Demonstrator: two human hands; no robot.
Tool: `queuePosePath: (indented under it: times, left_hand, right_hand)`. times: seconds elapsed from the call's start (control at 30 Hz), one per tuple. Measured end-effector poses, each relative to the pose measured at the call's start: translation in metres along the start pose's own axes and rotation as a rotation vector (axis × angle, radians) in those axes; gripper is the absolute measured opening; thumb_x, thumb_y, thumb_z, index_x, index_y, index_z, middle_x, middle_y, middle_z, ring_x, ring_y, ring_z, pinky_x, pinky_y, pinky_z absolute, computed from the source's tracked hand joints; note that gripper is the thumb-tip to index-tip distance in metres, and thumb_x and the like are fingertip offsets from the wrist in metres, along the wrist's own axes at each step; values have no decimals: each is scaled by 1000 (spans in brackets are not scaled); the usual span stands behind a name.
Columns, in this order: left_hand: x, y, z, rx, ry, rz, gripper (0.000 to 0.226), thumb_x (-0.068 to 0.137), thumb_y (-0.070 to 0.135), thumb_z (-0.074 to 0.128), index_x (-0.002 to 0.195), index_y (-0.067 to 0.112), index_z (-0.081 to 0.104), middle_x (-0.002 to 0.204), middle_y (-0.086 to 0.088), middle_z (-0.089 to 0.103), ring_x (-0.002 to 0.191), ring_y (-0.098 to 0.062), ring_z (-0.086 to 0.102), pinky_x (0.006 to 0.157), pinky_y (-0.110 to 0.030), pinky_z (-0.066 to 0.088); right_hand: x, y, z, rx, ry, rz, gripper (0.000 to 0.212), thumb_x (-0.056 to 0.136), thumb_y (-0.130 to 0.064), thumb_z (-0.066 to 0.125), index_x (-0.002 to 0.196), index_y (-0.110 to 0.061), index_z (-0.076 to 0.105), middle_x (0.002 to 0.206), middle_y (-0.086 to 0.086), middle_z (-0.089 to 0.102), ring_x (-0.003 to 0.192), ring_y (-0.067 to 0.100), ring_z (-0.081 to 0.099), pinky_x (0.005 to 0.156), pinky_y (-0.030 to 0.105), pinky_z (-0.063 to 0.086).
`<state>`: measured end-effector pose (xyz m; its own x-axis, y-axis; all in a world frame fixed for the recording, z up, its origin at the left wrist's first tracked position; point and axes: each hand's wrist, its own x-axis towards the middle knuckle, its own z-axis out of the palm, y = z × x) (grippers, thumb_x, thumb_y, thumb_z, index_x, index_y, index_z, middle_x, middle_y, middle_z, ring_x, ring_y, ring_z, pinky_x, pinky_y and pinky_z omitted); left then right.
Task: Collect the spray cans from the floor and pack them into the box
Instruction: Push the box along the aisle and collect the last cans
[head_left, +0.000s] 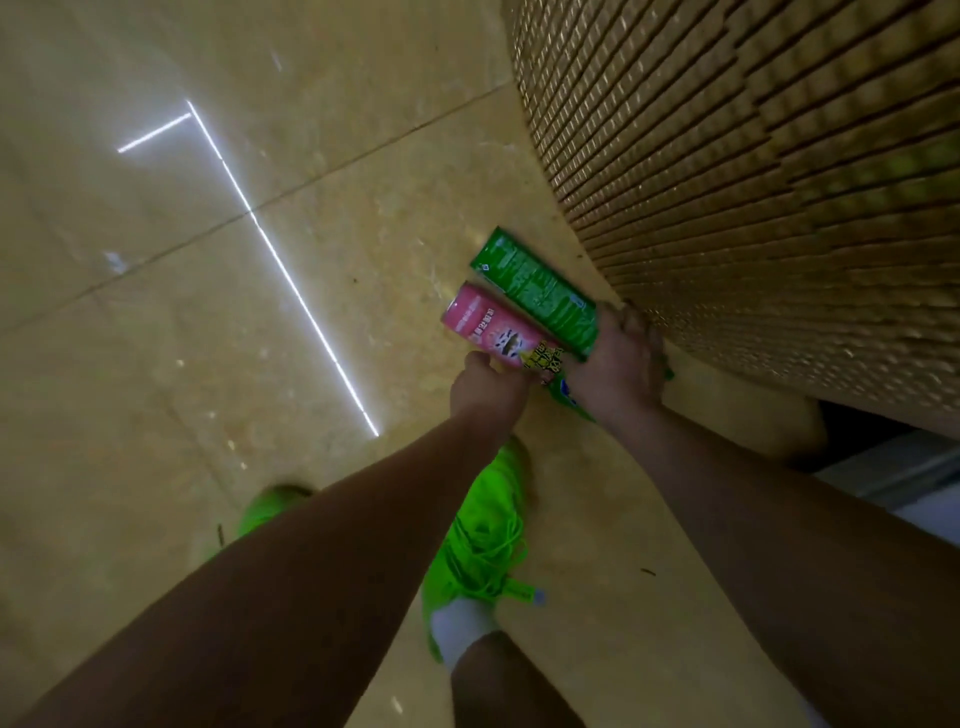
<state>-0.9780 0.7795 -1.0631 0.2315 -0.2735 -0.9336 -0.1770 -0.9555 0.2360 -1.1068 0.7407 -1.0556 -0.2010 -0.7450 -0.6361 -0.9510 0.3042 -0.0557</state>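
Two spray cans are held side by side above the floor. The green can (535, 288) is gripped at its near end by my right hand (618, 364), close to the mosaic wall. The pink can (485, 325) lies just left of it, and my left hand (485, 387) holds its near end, fingers curled under it. A green tip shows between the two hands, below the pink can. The box is not in view.
A curved wall of small gold mosaic tiles (753, 182) rises on the right. Polished beige floor tiles (208, 312) spread to the left with a bright light reflection. My bright green shoes (480, 540) stand below the hands.
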Motion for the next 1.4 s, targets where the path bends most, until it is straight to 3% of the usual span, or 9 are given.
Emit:
queuePosePath:
  times: [0.07,0.2,0.33,0.43,0.6,0.77,1.03,1.27,1.4]
  left_hand:
    - [10,-1,16,-140,5,-66,57,80,39,78,127,18,54,106,1,57,98,-23,59,69,-26,45]
    - [25,-6,39,-407,0,-156,50,73,42,83,112,20,60,108,-3,67,93,-19,63,81,-33,55]
    - [32,1,47,-565,0,-182,46,72,28,85,110,15,62,104,-5,70,82,-16,67,59,-24,49]
    - [36,1,45,-536,4,-174,44,73,24,84,110,14,64,102,-6,71,78,-16,68,54,-22,49]
    - [25,-8,21,-442,10,-183,40,67,27,85,100,13,69,92,-5,73,76,-19,71,58,-26,53]
    - [-18,-5,-29,-346,-25,-105,49,54,36,83,95,16,64,94,-7,73,80,-24,73,71,-47,63]
    - [-136,57,-140,-320,-8,-12,83,37,58,75,104,8,65,94,-12,73,76,-28,74,70,-46,63]
    - [-259,128,-247,-242,-83,166,55,71,37,78,111,3,62,97,-16,73,73,-28,72,63,-37,61]
    - [-347,161,-298,-149,-189,269,53,74,37,73,115,4,63,93,-14,72,67,-27,69,63,-34,58]
  right_hand:
    - [11,6,11,-1,-17,-10,78,89,-45,65,153,-20,28,158,14,27,144,35,24,114,49,27]
    - [24,19,24,-8,-4,-53,83,89,-46,65,155,-22,21,159,10,28,146,33,21,115,52,24]
    - [36,26,24,-23,-20,-16,74,85,-37,71,148,-21,35,151,11,35,137,36,30,107,50,34]
    - [38,25,29,19,-54,30,65,80,-39,76,135,-19,49,138,15,43,130,36,38,104,46,39]
    - [9,16,34,279,-174,126,60,82,-32,76,129,-11,45,124,14,61,112,34,60,92,44,52]
    - [-37,-7,12,396,-200,194,58,80,-48,74,122,-11,55,119,10,65,107,31,63,91,43,53]
    - [-130,-73,-81,576,-221,258,53,76,-59,68,103,-13,73,99,8,72,89,26,67,77,33,55]
    - [-232,-129,-214,937,-307,316,76,51,-70,78,99,-12,67,90,9,72,74,26,72,71,44,62]
    - [-304,-151,-287,1040,-238,252,69,53,-50,91,100,-7,65,89,13,73,71,27,72,64,43,61]
